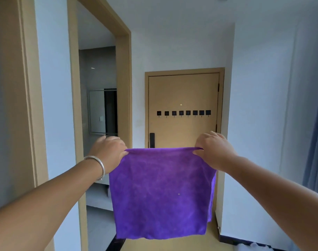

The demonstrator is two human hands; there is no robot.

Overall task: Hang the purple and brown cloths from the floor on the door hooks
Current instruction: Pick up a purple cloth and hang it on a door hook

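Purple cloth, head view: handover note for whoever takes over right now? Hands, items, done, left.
Left hand pinches the purple cloth at its top left corner; right hand pinches the top right corner. The cloth hangs spread between them, off the floor, in front of the door.
Hooks on the door: a row, all bare.
Done: purple cloth picked up.
Left: hang it on a hook, then fetch and hang the brown cloth, not in view.

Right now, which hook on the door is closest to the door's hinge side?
The last hook at the right end of the row. It sits nearest the hinges on the door; the other seven run leftward toward the handle.
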